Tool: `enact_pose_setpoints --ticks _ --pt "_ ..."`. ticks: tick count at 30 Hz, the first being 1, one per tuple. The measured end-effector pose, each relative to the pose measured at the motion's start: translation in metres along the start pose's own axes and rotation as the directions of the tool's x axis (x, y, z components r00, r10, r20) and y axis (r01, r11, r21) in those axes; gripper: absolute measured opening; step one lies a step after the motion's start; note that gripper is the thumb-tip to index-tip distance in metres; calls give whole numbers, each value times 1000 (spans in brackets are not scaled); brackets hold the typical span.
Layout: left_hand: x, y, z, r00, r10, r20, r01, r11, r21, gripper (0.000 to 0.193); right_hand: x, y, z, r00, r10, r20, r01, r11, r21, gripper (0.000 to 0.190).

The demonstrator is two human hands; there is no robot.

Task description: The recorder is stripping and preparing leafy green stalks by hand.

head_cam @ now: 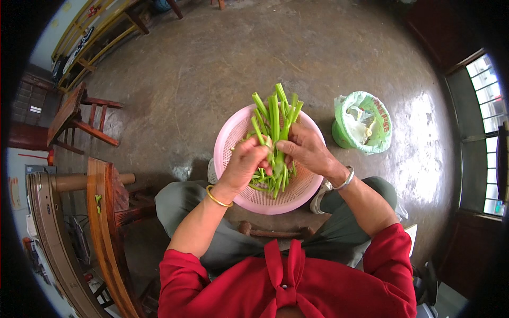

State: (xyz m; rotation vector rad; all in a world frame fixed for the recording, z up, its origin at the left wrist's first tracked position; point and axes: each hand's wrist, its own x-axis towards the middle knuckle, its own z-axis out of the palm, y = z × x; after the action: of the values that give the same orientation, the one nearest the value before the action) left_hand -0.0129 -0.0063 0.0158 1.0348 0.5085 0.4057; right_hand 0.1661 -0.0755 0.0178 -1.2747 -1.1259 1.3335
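Observation:
Over a round pink plastic basket (pixel 222 139) lies a bunch of green celery stalks (pixel 275 115), their cut ends pointing away from me past the far rim. My left hand (pixel 249 161) pinches one stalk at the left side of the bunch, its fingers partly blurred. Around the lower part of the bunch my right hand (pixel 304 147) is closed, thumb on top. Smaller green pieces lie in the basket below the hands. The basket is between my knees.
A green waste bin (pixel 342 133) with a plastic liner stands to the right of the basket. At left is a wooden bench (pixel 101 234) with a bit of green on it. A wooden chair (pixel 65 113) and a wooden rack (pixel 107 30) stand farther off on the floor.

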Motion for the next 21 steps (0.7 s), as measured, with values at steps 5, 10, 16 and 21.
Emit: enact_pose_setpoints --ticks 5,10,16,21 --pt "-10 22 -26 992 -13 -126 49 958 282 18 0 1 -24 990 99 -105 -106 992 -64 29" --pt "-8 4 -26 965 252 76 -143 260 955 37 -1 6 -19 988 150 -36 -149 988 47 22" --pt "4 5 0 992 128 17 -101 685 722 27 3 5 0 999 26 -19 -26 999 37 19" --pt "2 0 6 969 244 28 -184 646 741 12 3 -1 -4 992 86 -91 -79 994 79 16"
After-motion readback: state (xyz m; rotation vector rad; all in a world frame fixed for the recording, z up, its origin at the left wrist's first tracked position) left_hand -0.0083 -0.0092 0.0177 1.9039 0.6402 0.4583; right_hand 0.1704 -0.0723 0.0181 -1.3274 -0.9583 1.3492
